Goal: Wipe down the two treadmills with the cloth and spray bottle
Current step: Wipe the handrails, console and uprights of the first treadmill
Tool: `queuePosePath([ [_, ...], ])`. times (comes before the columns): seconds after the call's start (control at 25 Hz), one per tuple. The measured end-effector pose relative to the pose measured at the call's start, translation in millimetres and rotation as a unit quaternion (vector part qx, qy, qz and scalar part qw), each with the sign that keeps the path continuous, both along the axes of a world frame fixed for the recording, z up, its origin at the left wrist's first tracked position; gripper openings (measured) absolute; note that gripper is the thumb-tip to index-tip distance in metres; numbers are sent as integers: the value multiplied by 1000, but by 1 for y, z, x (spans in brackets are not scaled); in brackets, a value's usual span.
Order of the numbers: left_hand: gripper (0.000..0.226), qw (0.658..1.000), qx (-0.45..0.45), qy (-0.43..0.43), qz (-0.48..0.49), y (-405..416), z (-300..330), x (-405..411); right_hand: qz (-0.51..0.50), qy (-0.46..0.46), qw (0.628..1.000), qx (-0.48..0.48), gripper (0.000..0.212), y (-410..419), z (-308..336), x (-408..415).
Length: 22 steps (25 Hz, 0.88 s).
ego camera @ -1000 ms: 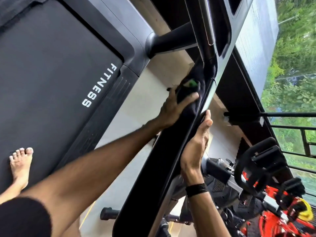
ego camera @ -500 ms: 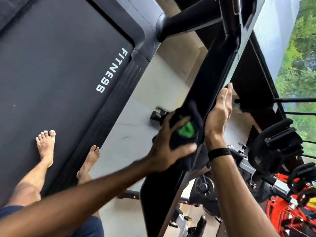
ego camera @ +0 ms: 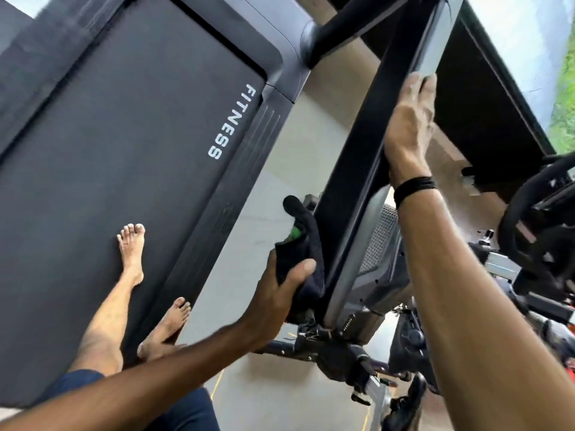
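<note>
One treadmill (ego camera: pixel 130 144) is seen, its dark belt marked FITNESS in white, and one side rail (ego camera: pixel 367 157) runs from lower centre up to the top right. Two hands, two bare feet (ego camera: pixel 132 250) and one cloth (ego camera: pixel 306 241) are counted; no second treadmill can be made out with certainty, though other black and red gym gear (ego camera: pixel 535 231) is crowded at the right.

The cloth is gripped by the left hand (ego camera: pixel 280 293), thumb curled over its front and fingers hidden behind it, and is pressed against the lower part of the rail near its end. The right hand (ego camera: pixel 410 119) is laid flat along the rail's far edge higher up, fingers straight and together, nothing held; a black band (ego camera: pixel 412 185) is worn at that wrist.

Against the frame half a second ago, the cloth has been drawn further down the rail toward its lower end, and the right hand is found further up the rail from the cloth — the gap between the two hands has widened. Both feet are now shown nearer the middle of the view, one on the belt and one at its edge strip.

The cloth is dark — nearly black — and thick, bunched in folds with one rounded end sticking up, and a small bright green patch is shown among the folds.
</note>
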<state>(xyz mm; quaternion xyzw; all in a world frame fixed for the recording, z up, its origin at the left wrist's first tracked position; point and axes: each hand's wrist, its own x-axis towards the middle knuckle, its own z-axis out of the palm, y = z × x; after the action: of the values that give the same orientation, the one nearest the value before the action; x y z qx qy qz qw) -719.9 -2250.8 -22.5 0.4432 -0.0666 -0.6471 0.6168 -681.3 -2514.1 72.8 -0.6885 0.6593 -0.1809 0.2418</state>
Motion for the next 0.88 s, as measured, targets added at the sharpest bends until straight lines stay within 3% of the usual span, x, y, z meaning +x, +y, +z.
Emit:
queuePosePath([
  [0.12,79,998,0,-46,47,-10,34,2,55,16,998,9,60,70,-9,-24],
  [0.24,71,998,23,12,55,-46,25,22,72,1,997,7,58,103,-14,-39],
  [0.4,83,981,181,64,-22,-52,21,17,73,-13,997,16,57,103,-13,-40],
  [0.56,58,968,230,89,-35,-22,50,-1,65,-34,997,24,56,105,-14,-42],
  [0.88,58,968,203,-137,50,-25,100,-14,66,-102,992,20,49,99,-12,-47],
])
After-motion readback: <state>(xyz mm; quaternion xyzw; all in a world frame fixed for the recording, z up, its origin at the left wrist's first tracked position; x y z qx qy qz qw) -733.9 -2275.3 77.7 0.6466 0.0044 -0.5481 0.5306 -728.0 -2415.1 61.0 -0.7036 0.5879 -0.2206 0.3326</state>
